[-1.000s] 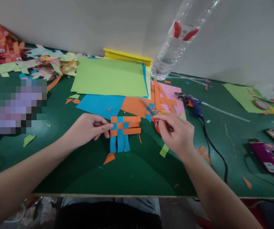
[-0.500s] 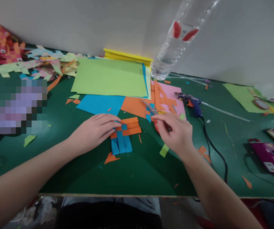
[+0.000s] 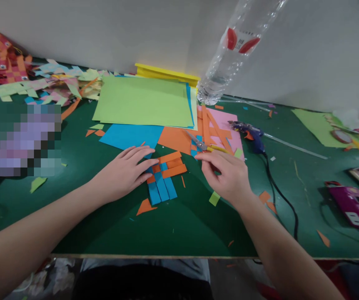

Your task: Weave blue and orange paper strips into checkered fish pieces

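My left hand (image 3: 126,171) lies over the left side of a woven paper piece (image 3: 163,179), its fingers spread and fingertips touching it. Blue strips of the piece point toward me and orange strips point right, crossing in a small checkered part that my fingers partly cover. Just beyond my right hand (image 3: 226,173), scissors (image 3: 200,143) with a yellow handle part lie with blades pointing away to the left. The right fingers are curled, thumb close to the index finger; whether anything is between them is hidden.
Green paper sheets (image 3: 145,100) are stacked at the back, beside a leaning plastic bottle (image 3: 226,62). A glue gun (image 3: 253,137) with its black cord lies right of my right hand. Paper scraps (image 3: 63,85) heap at back left; a purple device (image 3: 351,204) sits far right.
The woven piece has shifted slightly right, and its orange strips have spread apart. My left fingers have opened wider. My right hand has moved slightly off the scissors, showing more yellow handle.
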The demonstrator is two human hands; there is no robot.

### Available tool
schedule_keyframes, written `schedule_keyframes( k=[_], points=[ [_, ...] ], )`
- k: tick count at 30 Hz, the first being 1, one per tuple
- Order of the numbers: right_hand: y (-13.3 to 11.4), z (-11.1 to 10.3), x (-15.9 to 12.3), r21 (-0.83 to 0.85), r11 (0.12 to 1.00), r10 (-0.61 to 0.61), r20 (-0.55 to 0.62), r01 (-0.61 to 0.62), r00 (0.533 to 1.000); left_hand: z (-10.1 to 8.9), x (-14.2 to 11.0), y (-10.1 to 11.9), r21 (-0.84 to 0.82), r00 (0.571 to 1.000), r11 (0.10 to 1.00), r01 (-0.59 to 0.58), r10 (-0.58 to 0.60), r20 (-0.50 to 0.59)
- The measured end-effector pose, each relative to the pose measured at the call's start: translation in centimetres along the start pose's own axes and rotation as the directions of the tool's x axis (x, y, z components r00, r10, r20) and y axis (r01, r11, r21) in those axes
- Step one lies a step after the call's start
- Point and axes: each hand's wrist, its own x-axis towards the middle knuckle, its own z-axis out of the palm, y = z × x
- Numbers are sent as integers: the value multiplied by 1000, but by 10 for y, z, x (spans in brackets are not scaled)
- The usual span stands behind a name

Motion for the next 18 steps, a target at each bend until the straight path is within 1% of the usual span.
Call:
schedule_keyframes(
  k=[7, 11, 16, 18],
  points=[
    [1, 0, 0, -25, 999, -20, 1, 20, 1000, -2, 1, 7, 72, 998, 997, -8, 13, -61],
    [3, -1, 0, -31, 999, -10, -2, 10, 1000, -2, 2, 10, 95, 997, 995, 11, -4, -78],
    [6, -3, -1, -56, 998, 14, -5, -15, 1000, -5, 3, 14, 71, 991, 997, 41, -32, -127],
    [6, -4, -1, -36, 999, -9, -7, 9, 1000, -7, 4, 15, 35, 989, 999, 13, -8, -148]
  ],
)
